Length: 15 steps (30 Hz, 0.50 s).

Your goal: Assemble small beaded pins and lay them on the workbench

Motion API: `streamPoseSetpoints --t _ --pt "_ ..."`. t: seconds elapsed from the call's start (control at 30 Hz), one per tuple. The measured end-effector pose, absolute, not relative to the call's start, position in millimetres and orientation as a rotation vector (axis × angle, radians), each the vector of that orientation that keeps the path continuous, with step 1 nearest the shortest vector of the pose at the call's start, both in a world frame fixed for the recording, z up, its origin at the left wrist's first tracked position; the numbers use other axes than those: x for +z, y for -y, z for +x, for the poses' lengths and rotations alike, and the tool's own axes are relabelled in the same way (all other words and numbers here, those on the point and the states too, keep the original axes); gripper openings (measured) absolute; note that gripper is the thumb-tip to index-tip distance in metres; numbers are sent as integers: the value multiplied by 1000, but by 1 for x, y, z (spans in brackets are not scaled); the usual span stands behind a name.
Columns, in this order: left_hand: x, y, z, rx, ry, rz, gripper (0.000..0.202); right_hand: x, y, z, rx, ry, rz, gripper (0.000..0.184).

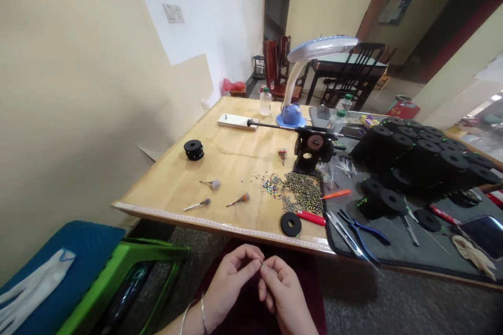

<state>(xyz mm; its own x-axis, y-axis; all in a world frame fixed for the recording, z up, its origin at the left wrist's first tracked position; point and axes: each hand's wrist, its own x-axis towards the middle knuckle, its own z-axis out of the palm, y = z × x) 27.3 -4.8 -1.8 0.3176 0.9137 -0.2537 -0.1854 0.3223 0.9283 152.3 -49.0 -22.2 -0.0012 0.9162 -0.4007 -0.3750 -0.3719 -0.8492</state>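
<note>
Both hands meet fingertip to fingertip just in front of the table's near edge. My left hand point(236, 275) is closed in a pinch, bangles on its wrist. Touching it, my right hand point(281, 285) pinches as well. Whatever lies between the fingertips is too small to make out. Nearest on the table is a black foam spool point(291, 224), flat, with a hole in its middle. A red-handled tool point(311, 218) lies beside it. Behind them spreads a pile of small metallic pieces point(302, 192), with coloured beads point(273, 185) at its left.
A black winding device point(310, 149) and blue desk lamp point(291, 114) stand behind the pile. Small bundles point(238, 199) lie at left, near stacked foam spools point(194, 149). Pliers point(363, 230), scissors point(346, 233) and many black spools point(428, 152) occupy the grey mat. A green stool point(126, 256) stands left.
</note>
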Motion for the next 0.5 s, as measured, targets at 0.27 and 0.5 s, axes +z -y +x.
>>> streamPoseSetpoints --t 0.27,0.5 --pt "6 1 16 873 -899 1263 15 -15 46 146 1614 837 -1291 52" --pt "16 -11 5 753 -893 1108 18 4 44 153 1365 1111 -1324 40"
